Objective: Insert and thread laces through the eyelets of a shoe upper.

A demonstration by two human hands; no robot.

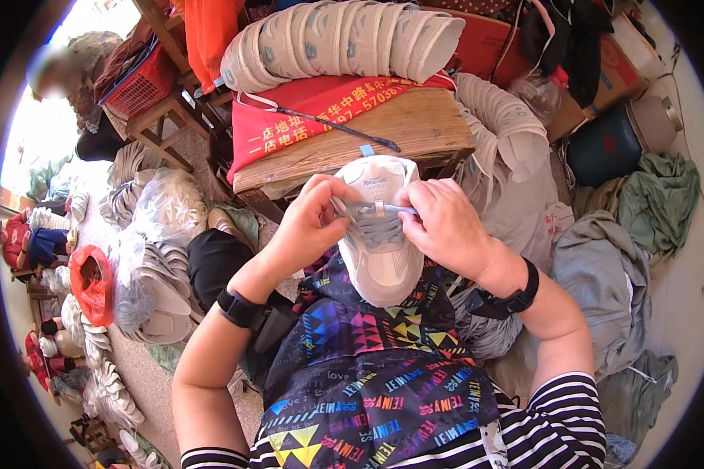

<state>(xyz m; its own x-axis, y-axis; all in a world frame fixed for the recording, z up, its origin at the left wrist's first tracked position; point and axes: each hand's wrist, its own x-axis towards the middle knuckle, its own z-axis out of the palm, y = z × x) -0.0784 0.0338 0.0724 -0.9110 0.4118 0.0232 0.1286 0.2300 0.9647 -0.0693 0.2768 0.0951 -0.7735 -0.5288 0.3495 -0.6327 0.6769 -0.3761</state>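
A whitish shoe upper lies over my lap with its toe toward me, its far end by the bench edge. Grey-blue shoelace crosses its throat in several rows. At the shoe's left edge my left hand is closed, thumb and fingertips pinching the lace. My right hand pinches the lace on the other side, thumb against the upper's edge. Between the hands a lace stretch runs across the tongue, under a small white loop. A pale blue tab sticks up at the shoe's far end.
Ahead stands a wooden bench with a red printed cloth and a thin dark rod. A curved row of nested uppers lies across it; another row hangs right. Bagged uppers cover floor at left; grey cloth lies right.
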